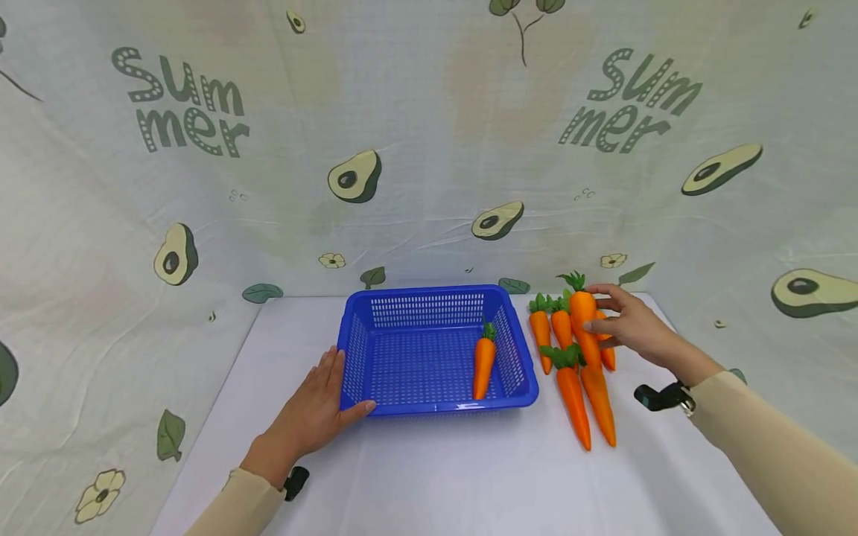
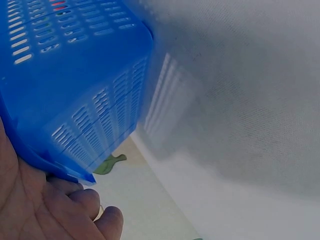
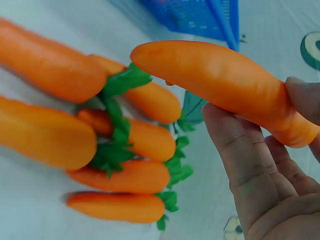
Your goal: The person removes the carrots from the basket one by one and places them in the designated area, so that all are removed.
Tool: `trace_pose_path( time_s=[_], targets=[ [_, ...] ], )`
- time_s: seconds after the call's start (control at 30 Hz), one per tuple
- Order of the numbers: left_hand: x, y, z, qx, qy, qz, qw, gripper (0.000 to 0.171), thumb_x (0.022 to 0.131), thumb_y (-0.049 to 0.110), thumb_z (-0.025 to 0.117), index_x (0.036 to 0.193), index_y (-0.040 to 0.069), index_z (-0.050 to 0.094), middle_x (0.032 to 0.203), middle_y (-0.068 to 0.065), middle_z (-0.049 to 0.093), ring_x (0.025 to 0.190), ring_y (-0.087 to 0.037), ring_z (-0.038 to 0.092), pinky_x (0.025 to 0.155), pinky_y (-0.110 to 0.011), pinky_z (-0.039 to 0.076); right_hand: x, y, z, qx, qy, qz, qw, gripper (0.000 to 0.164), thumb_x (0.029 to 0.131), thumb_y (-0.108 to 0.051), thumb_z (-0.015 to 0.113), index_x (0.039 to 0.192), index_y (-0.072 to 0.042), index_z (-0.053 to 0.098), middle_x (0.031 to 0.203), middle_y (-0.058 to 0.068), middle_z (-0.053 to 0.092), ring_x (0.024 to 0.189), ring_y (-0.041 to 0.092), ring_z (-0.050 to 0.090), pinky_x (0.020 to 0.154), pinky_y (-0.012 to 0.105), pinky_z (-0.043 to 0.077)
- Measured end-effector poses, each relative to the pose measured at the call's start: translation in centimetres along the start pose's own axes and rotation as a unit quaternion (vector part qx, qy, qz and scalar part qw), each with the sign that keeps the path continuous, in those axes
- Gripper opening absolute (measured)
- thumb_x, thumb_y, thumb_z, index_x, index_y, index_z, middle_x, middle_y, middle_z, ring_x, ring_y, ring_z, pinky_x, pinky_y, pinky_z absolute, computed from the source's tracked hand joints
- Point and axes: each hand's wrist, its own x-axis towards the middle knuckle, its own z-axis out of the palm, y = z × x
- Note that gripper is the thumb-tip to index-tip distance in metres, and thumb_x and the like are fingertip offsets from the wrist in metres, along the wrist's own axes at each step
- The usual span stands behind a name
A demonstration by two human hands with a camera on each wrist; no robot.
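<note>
My right hand (image 1: 633, 327) pinches an orange carrot (image 1: 582, 316) with a green top between thumb and fingers. In the right wrist view the held carrot (image 3: 215, 80) hangs above several other carrots (image 3: 120, 206), its tapered end away from the palm. My left hand (image 1: 315, 406) rests against the front left corner of a blue plastic basket (image 1: 439, 408), fingers fairly straight along the side and thumb at the front rim. The left wrist view has the palm (image 2: 35, 205) against the basket's corner. One carrot (image 1: 484, 368) lies inside the basket, near its right side.
Right of the basket, several carrots lie close together, two nearer the front, including one orange carrot (image 1: 573, 406). They lie on a white table (image 1: 429, 476). A patterned cloth (image 1: 415, 149) with avocado prints hangs behind and at both sides.
</note>
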Motion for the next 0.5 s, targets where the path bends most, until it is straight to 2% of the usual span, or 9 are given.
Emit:
trace_pose_path(
  time_s=[0.23,0.5],
  targets=[
    [-0.1,0.0,0.0,0.002,-0.002,-0.005,1.0,0.126,0.09,0.092,0.034,0.167,-0.005,0.008,0.175,-0.027,0.007,0.162,-0.046,0.013,0.129,-0.061,0.021,-1.1,2.9,-0.9,0.005,-0.014,0.023,1.0,0.081,0.103,-0.014,0.069,0.164,-0.001,0.019,0.159,0.043,0.026,0.121,0.049,0.065,0.083,0.052,0.066],
    [0.1,0.0,0.1,0.002,-0.001,-0.001,1.0,0.128,0.089,0.093,0.031,0.167,-0.004,0.007,0.175,-0.027,0.007,0.162,-0.046,0.013,0.129,-0.061,0.021,-2.4,5.7,-1.1,-0.002,-0.026,0.071,0.997,0.08,0.102,-0.012,0.069,0.163,0.001,0.019,0.154,0.047,0.033,0.114,0.041,0.07,0.081,0.049,0.066]
  ],
)
